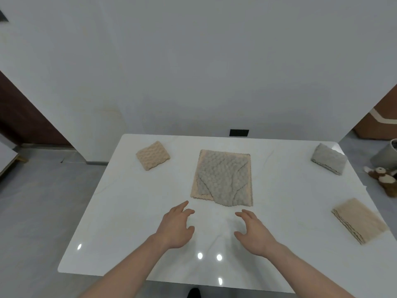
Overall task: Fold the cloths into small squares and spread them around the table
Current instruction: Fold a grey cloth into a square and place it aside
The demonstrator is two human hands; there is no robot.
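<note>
A rumpled grey cloth (223, 179) lies unfolded on top of a flat beige cloth (196, 186) in the middle of the white table (129, 211). Three cloths are folded into squares: a beige one (153, 155) at the far left, a grey one (329, 158) at the far right, a beige one (359, 220) at the near right edge. My left hand (176, 225) and my right hand (253, 230) hover just in front of the stacked cloths, fingers apart, holding nothing and touching no cloth.
A white wall stands right behind the table with a black socket (239, 132) at its foot. On the floor to the right lie a brown plush toy (384, 179) and a grey bin (386, 154). Grey floor runs along the table's left side.
</note>
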